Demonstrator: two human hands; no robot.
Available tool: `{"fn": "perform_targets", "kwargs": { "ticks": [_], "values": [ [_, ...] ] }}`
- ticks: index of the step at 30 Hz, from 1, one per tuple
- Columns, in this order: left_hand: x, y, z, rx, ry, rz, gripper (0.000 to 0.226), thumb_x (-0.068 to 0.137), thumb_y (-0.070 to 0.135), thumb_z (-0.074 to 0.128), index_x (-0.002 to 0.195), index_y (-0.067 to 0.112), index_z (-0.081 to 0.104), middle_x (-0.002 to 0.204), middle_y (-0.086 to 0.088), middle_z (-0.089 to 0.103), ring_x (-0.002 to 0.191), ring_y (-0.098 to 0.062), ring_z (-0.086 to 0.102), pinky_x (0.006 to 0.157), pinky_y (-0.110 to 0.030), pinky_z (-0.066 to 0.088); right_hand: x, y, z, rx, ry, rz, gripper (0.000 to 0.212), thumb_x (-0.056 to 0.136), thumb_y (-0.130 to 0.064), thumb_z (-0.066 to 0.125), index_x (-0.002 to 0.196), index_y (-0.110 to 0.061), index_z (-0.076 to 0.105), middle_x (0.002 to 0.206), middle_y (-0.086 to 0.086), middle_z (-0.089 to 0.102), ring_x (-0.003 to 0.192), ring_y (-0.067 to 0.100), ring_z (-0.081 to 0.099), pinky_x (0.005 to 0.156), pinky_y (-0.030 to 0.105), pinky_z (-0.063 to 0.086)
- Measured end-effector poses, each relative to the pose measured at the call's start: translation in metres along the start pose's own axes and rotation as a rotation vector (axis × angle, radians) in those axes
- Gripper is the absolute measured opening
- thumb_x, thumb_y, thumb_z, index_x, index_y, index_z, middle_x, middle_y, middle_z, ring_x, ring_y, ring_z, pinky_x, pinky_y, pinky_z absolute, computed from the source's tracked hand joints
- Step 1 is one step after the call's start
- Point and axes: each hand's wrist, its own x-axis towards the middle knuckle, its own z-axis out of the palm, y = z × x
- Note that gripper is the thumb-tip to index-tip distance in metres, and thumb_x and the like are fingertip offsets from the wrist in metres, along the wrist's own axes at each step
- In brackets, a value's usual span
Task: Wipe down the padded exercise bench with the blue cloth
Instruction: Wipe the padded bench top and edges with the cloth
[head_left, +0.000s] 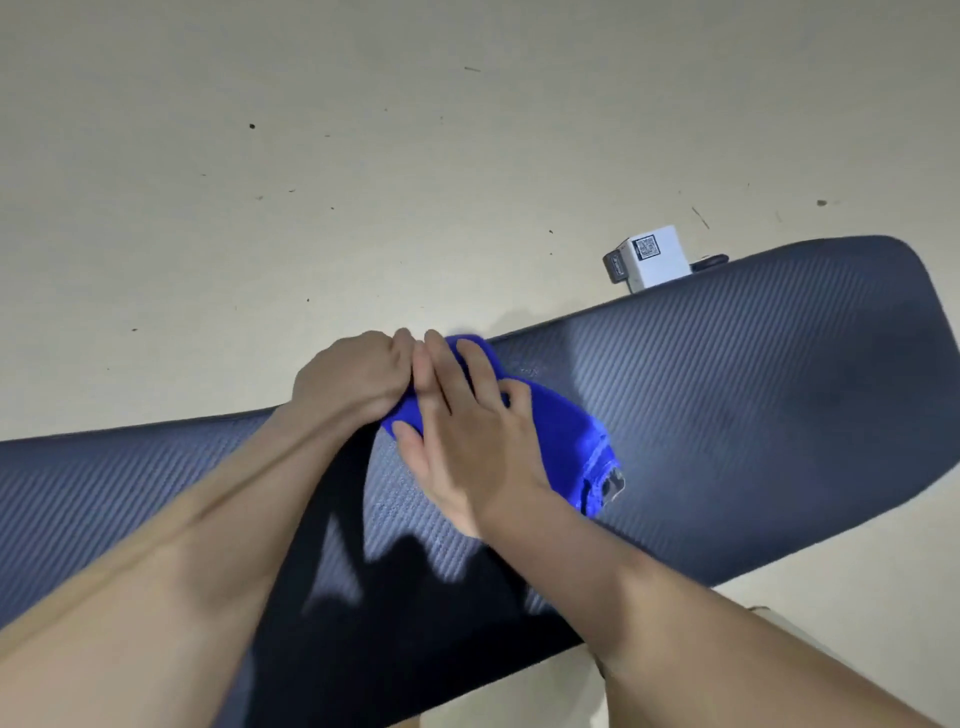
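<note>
Forearms: the left forearm (208, 519) and the right forearm (675, 597) are reaching in from the bottom edge, both bare; they are converging over the bench toward its far edge.
Bench: the bench (753, 389) is stretching slantwise across the view, its right end sitting higher in the frame and rounded at the corner; its padding is showing dark with fine diagonal ribs; light is glaring off a patch just right of the cloth.
Cloth: the cloth (561, 431) is lying bunched on the bench top near the far edge, about midway along the visible length; one end is disappearing under both hands, and the other is trailing toward the right with a small tag (610, 483) showing (its print is too blurred to read).
Left hand: the left hand (358, 374) is curling into a fist at the far edge of the bench; its fingers are gripping the left end of the cloth.
Right hand: the right hand (467, 441) is lying on top of the cloth, long fingers mostly straight and pressing it onto the padding; its fingertips are touching the left hand's knuckles.
Shadow: a dark shadow (395, 623) is falling across the bench between the two forearms.
Floor: the pale floor (363, 182) is showing scattered dark specks.
Box: a small white box (657, 257) bearing a square code is sitting on the floor just beyond the far edge of the bench.
</note>
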Motion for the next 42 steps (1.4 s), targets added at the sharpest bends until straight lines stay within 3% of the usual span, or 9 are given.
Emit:
{"fn": "perform_targets", "kwargs": {
  "ticks": [3,6,12,22,28,32,34,37,42],
  "values": [
    [0.008,0.024,-0.005,0.067,-0.105,-0.03,0.057,0.1,0.045,0.013,0.104,0.014,0.059,0.121,-0.013,0.06,0.106,-0.03,0.053,0.089,-0.036,0.038,0.004,0.039,-0.007,-0.005,0.057,-0.106,0.063,0.094,-0.048,0.034,0.146,-0.014,0.037,0.15,-0.003,0.041,0.136,0.017,0.036,0.09,0.036,0.038],
    [0.014,0.073,0.005,0.107,-0.132,-0.062,0.064,0.1,0.048,0.01,0.127,0.012,0.056,0.136,-0.014,0.054,0.122,-0.03,0.049,0.098,-0.037,0.034,0.001,0.085,-0.009,0.003,0.097,-0.091,0.061,0.095,-0.045,0.035,0.148,-0.014,0.036,0.153,-0.002,0.039,0.14,0.018,0.034,0.096,0.036,0.03],
    [0.027,0.177,0.033,0.143,-0.038,0.019,0.065,0.098,0.049,0.01,0.12,0.015,0.061,0.126,-0.014,0.06,0.114,-0.031,0.053,0.084,-0.036,0.031,-0.011,0.185,-0.025,-0.048,0.145,-0.049,0.062,0.097,-0.045,0.034,0.151,-0.015,0.028,0.158,-0.002,0.029,0.145,0.015,0.025,0.102,0.036,0.029],
    [0.052,0.332,0.073,0.155,0.108,0.174,0.058,0.101,0.043,0.013,0.112,0.017,0.063,0.116,-0.01,0.063,0.092,-0.026,0.048,0.078,-0.032,0.03,-0.019,0.33,-0.043,-0.056,0.222,0.102,0.065,0.096,-0.048,0.034,0.152,-0.016,0.025,0.159,-0.001,0.026,0.146,0.016,0.023,0.108,0.039,0.026],
    [0.06,0.402,0.095,0.221,0.204,0.404,0.034,0.102,0.03,0.023,0.103,0.019,0.054,0.101,-0.006,0.061,0.095,-0.032,0.055,0.081,-0.038,0.044,-0.029,0.385,-0.048,-0.001,0.257,0.265,0.067,0.096,-0.05,0.029,0.153,-0.017,0.019,0.161,-0.004,0.019,0.147,0.015,0.017,0.111,0.04,0.022],
    [0.057,0.449,0.116,0.329,0.21,0.529,0.035,0.102,0.032,0.025,0.117,0.015,0.053,0.116,-0.005,0.059,0.107,-0.03,0.055,0.084,-0.039,0.04,-0.045,0.416,-0.047,0.115,0.264,0.402,0.066,0.097,-0.048,0.031,0.154,-0.018,0.015,0.161,-0.001,0.019,0.142,0.022,0.028,0.104,0.042,0.032],
    [0.052,0.467,0.132,0.437,0.194,0.609,0.039,0.101,0.036,0.026,0.119,0.015,0.053,0.122,-0.004,0.056,0.114,-0.029,0.051,0.093,-0.042,0.035,-0.056,0.426,-0.045,0.238,0.259,0.523,0.065,0.097,-0.05,0.031,0.153,-0.021,0.014,0.155,0.0,0.03,0.13,0.025,0.042,0.096,0.043,0.041],
    [0.042,0.472,0.154,0.638,0.194,0.729,0.043,0.101,0.037,0.024,0.12,0.017,0.057,0.129,-0.003,0.052,0.128,-0.029,0.037,0.115,-0.05,0.012,-0.075,0.426,-0.041,0.356,0.299,0.642,0.057,0.094,-0.057,0.034,0.144,-0.03,0.028,0.122,-0.002,0.057,0.104,0.024,0.056,0.076,0.037,0.045],
    [0.014,0.469,0.173,0.746,0.174,0.92,0.046,0.101,0.038,0.021,0.114,0.019,0.061,0.12,0.0,0.058,0.13,-0.027,0.036,0.117,-0.052,0.0,-0.11,0.422,-0.024,0.601,0.407,0.73,0.03,0.095,-0.046,0.043,0.118,-0.026,0.047,0.095,-0.003,0.057,0.082,0.015,0.051,0.061,0.026,0.038]
  ]
}}
